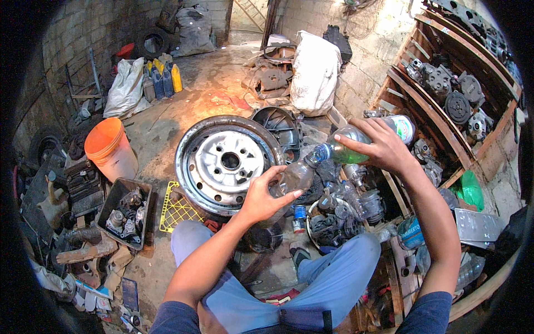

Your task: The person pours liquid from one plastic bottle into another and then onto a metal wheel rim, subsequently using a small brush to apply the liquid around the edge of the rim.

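Note:
My left hand (pixel 270 195) is closed round a clear plastic bottle (pixel 296 177), which leans with its neck up to the right. In my right hand (pixel 386 146) is a greenish plastic bottle (pixel 350 143) with a label near its base. It is tipped so its neck points down to the left. The two necks meet at a blue ring or cap (pixel 320 153); whether liquid passes between them I cannot tell. Behind my left hand lies a steel wheel rim (pixel 230 161), in front of my knees.
An orange bucket (pixel 108 146) and a grey bin of metal parts (pixel 146 214) stand left, beside a yellow plastic grid (pixel 179 209). A blue can (pixel 299 218) stands below the bottles. Wooden shelves (pixel 434 106) with car parts rise right. A white sack (pixel 315 72) stands behind.

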`<state>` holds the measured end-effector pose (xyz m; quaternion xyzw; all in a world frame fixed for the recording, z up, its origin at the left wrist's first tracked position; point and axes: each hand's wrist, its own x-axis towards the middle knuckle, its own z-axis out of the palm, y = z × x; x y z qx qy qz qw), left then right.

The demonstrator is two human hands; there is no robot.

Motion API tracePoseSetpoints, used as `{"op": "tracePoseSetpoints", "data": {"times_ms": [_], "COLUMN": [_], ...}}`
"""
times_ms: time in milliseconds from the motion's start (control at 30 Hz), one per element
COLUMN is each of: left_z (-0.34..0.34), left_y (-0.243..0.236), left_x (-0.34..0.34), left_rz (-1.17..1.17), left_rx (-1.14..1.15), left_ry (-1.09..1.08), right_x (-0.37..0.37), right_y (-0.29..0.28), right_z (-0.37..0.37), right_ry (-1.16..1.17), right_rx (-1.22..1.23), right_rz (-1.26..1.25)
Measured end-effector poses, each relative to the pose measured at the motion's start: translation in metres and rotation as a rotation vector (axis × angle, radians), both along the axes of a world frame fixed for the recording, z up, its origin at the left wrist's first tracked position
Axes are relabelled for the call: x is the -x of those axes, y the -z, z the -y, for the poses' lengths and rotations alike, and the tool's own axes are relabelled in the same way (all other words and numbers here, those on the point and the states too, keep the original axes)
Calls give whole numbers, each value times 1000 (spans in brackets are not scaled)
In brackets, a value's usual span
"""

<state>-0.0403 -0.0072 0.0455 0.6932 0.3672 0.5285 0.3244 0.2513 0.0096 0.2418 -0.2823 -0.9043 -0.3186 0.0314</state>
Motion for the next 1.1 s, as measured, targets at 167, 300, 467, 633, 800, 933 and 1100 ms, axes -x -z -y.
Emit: {"op": "tracePoseSetpoints", "data": {"times_ms": [167, 300, 467, 633, 800, 933, 1100], "left_z": [2, 0, -2, -1, -1, -2, 0], "left_y": [-6, 2, 5, 3, 5, 5, 2], "left_x": [-1, -1, -3, -4, -1, -4, -3], "left_rz": [-27, 8, 2, 16, -1, 17, 25], "left_rx": [55, -45, -40, -34, -43, -36, -14], "left_ry": [19, -22, -26, -14, -27, -4, 3], "right_x": [-3, -1, -2, -3, -2, -4, -4], "right_y": [-1, 0, 0, -2, 3, -1, 1], "right_z": [1, -1, -1, 2, -2, 1, 0], "right_ry": [9, -6, -1, 13, 3, 12, -2], "right_rx": [-16, -13, -14, -9, -18, -26, -34], "right_rz": [16, 18, 23, 20, 13, 33, 29]}}
